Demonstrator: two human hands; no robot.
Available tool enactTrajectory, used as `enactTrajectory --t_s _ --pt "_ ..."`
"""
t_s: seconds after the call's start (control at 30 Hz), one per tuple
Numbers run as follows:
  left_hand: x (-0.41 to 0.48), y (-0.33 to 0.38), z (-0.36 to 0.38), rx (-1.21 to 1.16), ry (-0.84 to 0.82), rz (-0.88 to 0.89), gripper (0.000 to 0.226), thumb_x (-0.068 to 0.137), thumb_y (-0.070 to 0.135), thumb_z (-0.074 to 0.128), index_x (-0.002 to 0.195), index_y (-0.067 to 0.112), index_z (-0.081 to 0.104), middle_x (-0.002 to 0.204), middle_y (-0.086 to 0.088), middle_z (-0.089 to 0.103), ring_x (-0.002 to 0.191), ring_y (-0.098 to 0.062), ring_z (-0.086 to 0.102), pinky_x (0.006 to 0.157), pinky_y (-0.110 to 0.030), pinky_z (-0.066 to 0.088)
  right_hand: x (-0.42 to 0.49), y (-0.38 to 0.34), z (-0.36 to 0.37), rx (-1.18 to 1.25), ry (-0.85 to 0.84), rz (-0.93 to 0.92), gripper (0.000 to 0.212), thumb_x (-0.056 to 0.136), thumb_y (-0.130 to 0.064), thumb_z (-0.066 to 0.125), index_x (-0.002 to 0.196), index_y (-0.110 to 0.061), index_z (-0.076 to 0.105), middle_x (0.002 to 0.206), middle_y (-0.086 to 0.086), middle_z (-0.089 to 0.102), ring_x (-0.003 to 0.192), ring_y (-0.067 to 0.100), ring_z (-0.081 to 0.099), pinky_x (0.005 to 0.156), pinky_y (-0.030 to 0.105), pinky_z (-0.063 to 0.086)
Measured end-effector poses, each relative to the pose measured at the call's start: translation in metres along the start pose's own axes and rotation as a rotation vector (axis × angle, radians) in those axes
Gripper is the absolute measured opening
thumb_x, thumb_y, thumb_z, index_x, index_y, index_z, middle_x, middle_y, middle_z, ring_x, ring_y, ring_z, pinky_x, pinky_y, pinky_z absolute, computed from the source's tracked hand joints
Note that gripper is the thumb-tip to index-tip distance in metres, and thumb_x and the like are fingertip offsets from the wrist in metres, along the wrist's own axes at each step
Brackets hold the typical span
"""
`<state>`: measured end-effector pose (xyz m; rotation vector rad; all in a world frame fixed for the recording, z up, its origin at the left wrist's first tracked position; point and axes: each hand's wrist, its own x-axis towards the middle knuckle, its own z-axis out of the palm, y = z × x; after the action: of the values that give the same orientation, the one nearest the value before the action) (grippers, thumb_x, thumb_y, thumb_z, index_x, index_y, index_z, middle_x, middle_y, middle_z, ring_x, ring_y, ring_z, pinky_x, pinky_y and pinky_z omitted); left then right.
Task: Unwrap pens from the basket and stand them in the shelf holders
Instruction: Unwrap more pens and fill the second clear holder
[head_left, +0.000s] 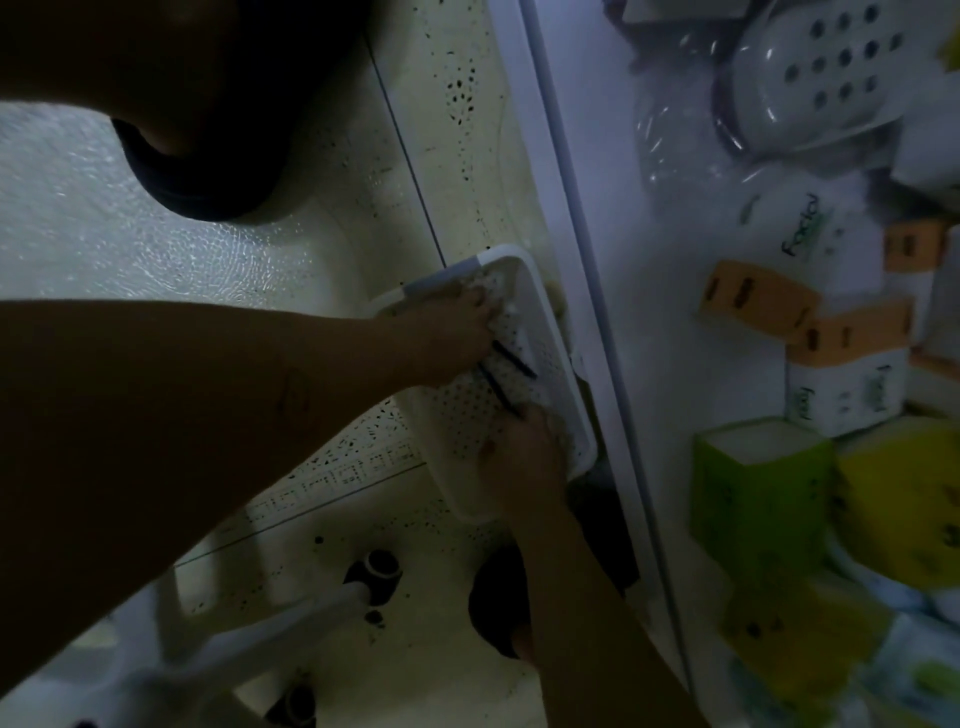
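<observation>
A white perforated basket (558, 353) sits on the floor against the base of a white shelf unit. Two thin dark pens (506, 371) lie inside it on the dotted bottom. My left hand (454, 332) reaches into the far end of the basket, its fingers curled on something pale, perhaps wrapping. My right hand (522, 457) is at the near end of the basket, fingertips at the lower end of one pen; the dim light hides whether it grips it. No shelf holders are visible.
The shelf unit's white front edge (587, 260) runs diagonally right of the basket. On the shelf lie wrapped packs, orange-labelled boxes (758, 301) and a green box (758, 483). A white stool leg (291, 623) crosses the speckled floor below.
</observation>
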<state>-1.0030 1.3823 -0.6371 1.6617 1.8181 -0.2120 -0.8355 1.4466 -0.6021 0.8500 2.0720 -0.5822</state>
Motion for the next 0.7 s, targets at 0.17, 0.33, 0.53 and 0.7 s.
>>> enactTrajectory --t_s 0.17,0.33,0.53,0.7 --pt "-0.014 0.006 -0.012 -0.3 0.062 -0.027 0.032 0.101 0.017 0.034 0.123 0.006 0.055 0.129 -0.014 0.054 0.113 -0.023 0.053 0.096 -0.029 0.04 -0.028 0.002 -0.015 0.156 0.06 -0.003 0.024 0.092 -0.011 0.051 0.109 -0.014 0.068 0.113 0.006 0.06 0.101 0.019 0.056 0.083 0.024 0.045" --pt "-0.042 0.026 -0.042 -0.208 0.026 -0.109 0.037 0.1 0.021 0.038 0.137 0.017 0.042 0.134 -0.011 0.048 0.121 -0.027 0.05 0.095 -0.036 0.044 -0.06 -0.01 -0.037 0.372 0.18 0.078 0.036 0.097 -0.005 0.043 0.126 -0.014 0.062 0.105 0.003 0.066 0.086 0.013 0.058 0.067 0.019 0.045" --pt "-0.081 0.034 -0.085 -0.536 0.165 -0.244 0.037 0.088 0.008 0.056 0.124 0.014 0.05 0.12 -0.011 0.057 0.102 -0.026 0.057 0.083 -0.034 0.049 -0.113 -0.026 -0.062 0.457 0.418 0.128 0.019 0.094 -0.01 0.05 0.109 -0.011 0.061 0.1 0.003 0.064 0.073 0.009 0.056 0.057 0.019 0.039" --pt "-0.127 0.055 -0.14 -0.72 0.43 -0.254 0.016 0.087 0.015 0.063 0.102 0.017 0.059 0.106 -0.005 0.061 0.092 -0.021 0.059 0.075 -0.027 0.046 -0.158 -0.036 -0.089 0.539 0.634 0.096 0.006 0.09 -0.013 0.057 0.094 -0.009 0.058 0.076 -0.008 0.054 0.074 0.015 0.052 0.05 0.011 0.032"
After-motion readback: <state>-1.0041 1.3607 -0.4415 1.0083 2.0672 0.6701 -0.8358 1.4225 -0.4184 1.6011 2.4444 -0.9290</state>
